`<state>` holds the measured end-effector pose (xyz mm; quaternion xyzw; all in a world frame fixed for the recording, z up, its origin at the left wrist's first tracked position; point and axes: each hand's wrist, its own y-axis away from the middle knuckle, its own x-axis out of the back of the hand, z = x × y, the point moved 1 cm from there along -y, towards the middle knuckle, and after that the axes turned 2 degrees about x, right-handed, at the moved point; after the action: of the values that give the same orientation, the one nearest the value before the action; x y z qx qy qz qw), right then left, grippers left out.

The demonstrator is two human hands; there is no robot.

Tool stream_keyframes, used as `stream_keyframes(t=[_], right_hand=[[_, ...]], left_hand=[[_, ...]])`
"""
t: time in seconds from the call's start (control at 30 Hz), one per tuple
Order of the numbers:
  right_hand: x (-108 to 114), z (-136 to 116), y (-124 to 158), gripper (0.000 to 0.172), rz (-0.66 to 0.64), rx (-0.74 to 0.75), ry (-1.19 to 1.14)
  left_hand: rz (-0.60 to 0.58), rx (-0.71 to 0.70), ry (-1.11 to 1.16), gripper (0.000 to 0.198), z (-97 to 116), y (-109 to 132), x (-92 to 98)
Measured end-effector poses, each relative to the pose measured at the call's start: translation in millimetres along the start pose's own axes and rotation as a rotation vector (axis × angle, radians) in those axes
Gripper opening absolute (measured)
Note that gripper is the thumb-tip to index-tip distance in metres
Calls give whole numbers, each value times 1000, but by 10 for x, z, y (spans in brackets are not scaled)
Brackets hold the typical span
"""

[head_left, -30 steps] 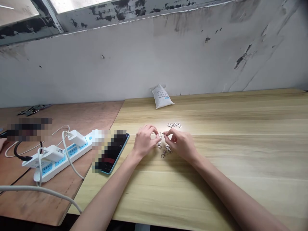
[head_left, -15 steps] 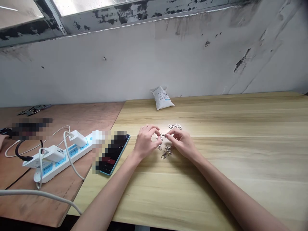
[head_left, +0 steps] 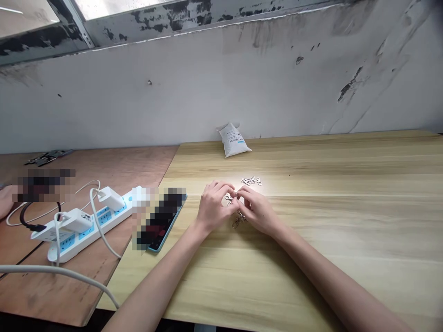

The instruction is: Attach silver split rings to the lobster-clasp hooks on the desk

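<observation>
My left hand (head_left: 215,204) and my right hand (head_left: 259,208) meet at the fingertips over the wooden table, thumbs and fingers pinched. Between them is a small metal swivel clasp (head_left: 236,194), mostly hidden by the fingers. Inside the curve of my left hand, other silver clasps (head_left: 228,197) show in part. A small group of clasps with rings (head_left: 252,180) lies just beyond my fingers. Nearer to me, darker-looking clasps (head_left: 238,220) lie partly covered by my right hand.
A white printed packet (head_left: 235,142) rests near the wall. Left of my forearm lies a phone (head_left: 166,226), partly pixelated. A power strip (head_left: 100,226) with plugged chargers and cables (head_left: 69,279) sits on the reddish board (head_left: 138,161). Another person's hand (head_left: 6,200) shows at the left edge.
My right hand has shifted slightly left, and the fingertips of both hands have come together around the clasp. Another person's hand has come further into view at the left.
</observation>
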<state>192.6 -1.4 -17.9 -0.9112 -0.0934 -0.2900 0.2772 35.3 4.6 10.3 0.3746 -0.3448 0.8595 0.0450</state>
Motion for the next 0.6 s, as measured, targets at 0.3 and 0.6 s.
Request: stream_keyframes(t=[0.3, 0.6], right_hand=[[38, 5, -12, 27, -70, 46, -98], [10, 25, -5, 35, -42, 110, -56]], left_hand=[[-187, 137, 429, 6, -105, -37, 56], [-229, 466, 742, 26, -138, -43, 4]])
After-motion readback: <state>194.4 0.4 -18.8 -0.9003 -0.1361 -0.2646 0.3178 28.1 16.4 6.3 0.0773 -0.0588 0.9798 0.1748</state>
